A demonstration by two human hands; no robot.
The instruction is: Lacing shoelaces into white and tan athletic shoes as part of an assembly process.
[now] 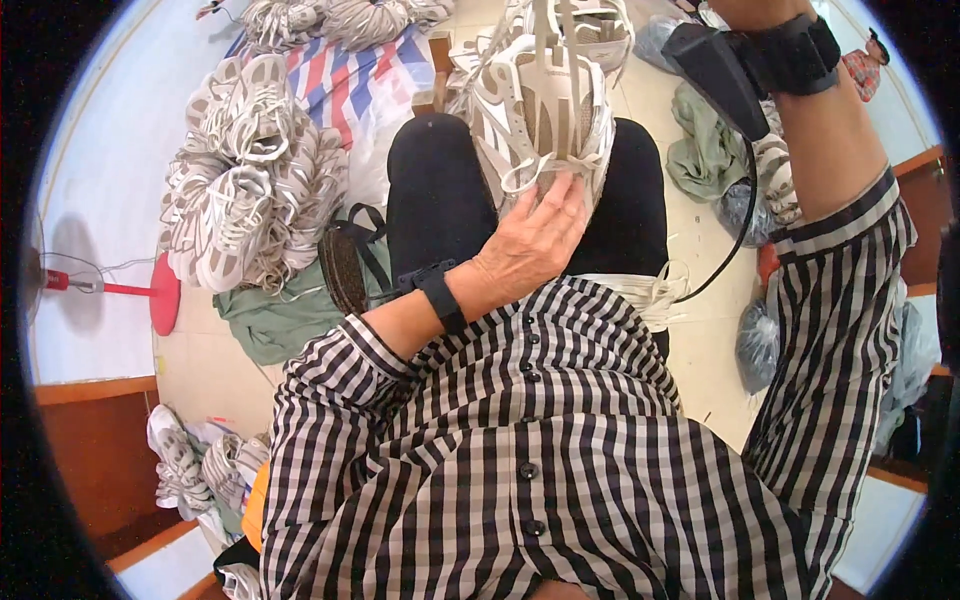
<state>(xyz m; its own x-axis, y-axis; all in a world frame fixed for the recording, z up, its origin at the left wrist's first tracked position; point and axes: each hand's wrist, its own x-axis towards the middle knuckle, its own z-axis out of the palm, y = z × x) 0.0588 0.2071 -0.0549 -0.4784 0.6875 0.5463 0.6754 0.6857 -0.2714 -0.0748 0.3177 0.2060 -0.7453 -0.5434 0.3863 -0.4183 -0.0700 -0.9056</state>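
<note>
Shoe: white-and-beige sneaker upper point(540, 110) sitting on my lap, toe pointing away, strappy cutouts all over.
Left hand point(530, 245): fingers together, pressed flat on the near end, right by the loose white lace.
Right hand: raised out of frame past the wrist point(790, 50), so can't tell what those fingers are doing.
Progress: I'd guess mid-lacing, ends not tied yet.
Left to do: big pile of uppers point(250, 170) on my left.
</note>
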